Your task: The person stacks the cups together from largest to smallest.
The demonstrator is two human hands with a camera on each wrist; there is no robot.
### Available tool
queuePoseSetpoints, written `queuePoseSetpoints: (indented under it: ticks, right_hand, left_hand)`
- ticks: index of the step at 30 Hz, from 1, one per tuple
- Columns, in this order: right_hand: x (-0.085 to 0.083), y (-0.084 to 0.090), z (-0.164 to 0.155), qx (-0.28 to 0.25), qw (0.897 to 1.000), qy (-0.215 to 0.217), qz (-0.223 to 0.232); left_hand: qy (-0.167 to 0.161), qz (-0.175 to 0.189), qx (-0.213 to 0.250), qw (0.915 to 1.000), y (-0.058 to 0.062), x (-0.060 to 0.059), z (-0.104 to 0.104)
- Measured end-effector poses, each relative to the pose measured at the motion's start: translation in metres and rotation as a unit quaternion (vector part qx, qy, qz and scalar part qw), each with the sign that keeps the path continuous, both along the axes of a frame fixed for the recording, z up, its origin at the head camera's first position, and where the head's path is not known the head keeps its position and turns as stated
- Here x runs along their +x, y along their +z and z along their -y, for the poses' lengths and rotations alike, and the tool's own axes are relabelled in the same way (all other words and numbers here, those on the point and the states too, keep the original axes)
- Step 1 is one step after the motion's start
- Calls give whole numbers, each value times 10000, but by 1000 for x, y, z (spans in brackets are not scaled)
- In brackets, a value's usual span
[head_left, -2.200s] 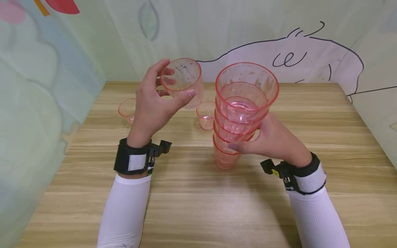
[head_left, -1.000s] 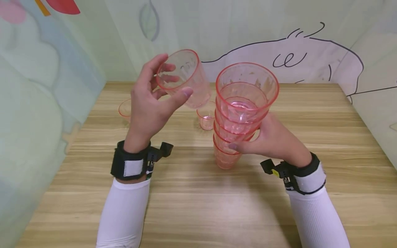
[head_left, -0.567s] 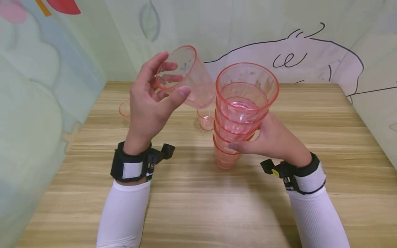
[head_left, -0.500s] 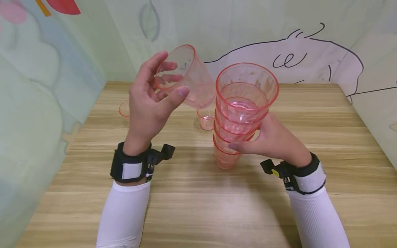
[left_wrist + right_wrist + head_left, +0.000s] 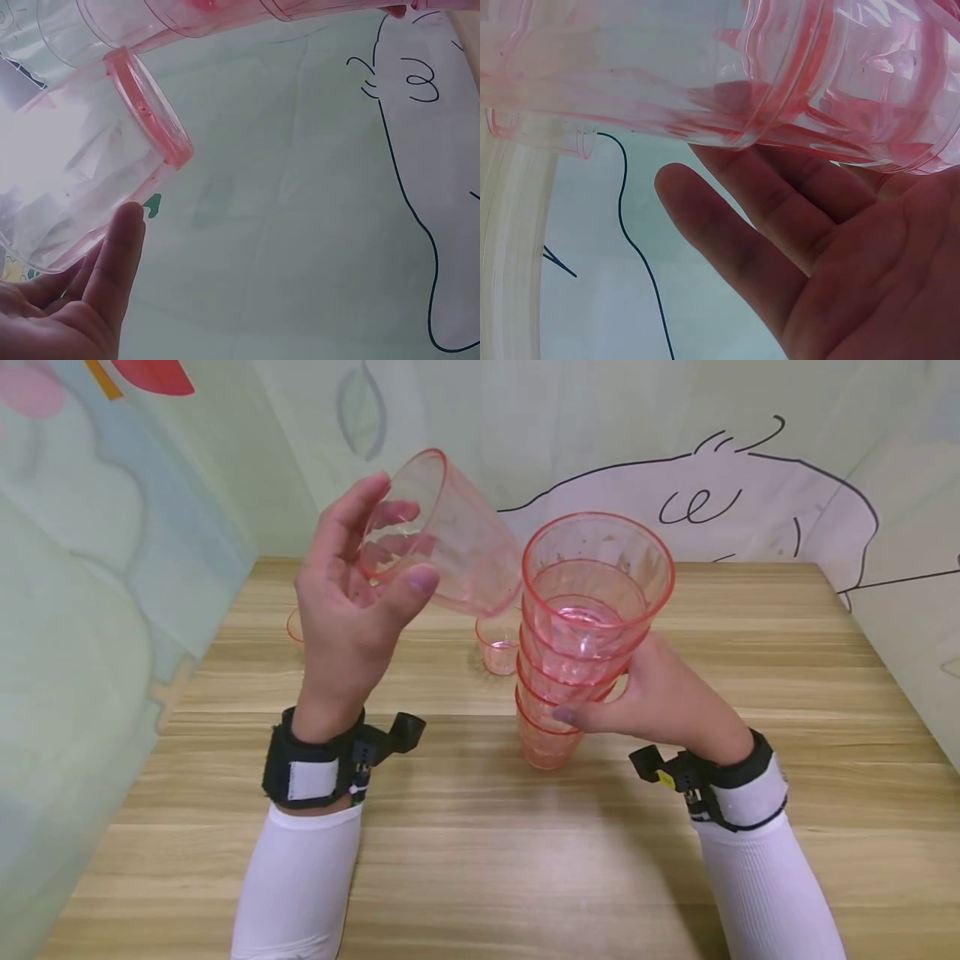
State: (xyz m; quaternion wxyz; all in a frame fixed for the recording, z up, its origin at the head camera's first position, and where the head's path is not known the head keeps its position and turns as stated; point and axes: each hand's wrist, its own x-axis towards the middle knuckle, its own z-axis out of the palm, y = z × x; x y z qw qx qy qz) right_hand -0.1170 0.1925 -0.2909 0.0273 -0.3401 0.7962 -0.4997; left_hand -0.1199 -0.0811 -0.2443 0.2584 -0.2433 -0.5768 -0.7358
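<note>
Gripping a clear pink tapered cup point(image 5: 442, 539), left hand point(image 5: 348, 610) tilts it.

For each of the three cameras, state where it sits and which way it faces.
Head: worn high, facing forward and down at the wooden table; shows both forearms, the left hand and the right hand.
Left wrist: looks past the palm at the single clear pink plastic cup.
Right wrist: looks past the palm at the stack of pink plastic cups.
Shared: the stack appears in all views.

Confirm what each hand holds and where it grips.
Left hand grips a single pink cup near its rim, thumb outside, fingers across the mouth. Right hand grips the stack of pink cups around its lower-middle side.
</note>
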Motion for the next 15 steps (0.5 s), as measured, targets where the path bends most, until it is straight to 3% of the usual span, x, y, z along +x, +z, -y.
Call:
queuePoseSetpoints:
  ticks: [15]
  right_hand:
    - [0,-1,0,10,10000,-19,24]
  left_hand:
    - [167,-88,164,9997,2,4,0]
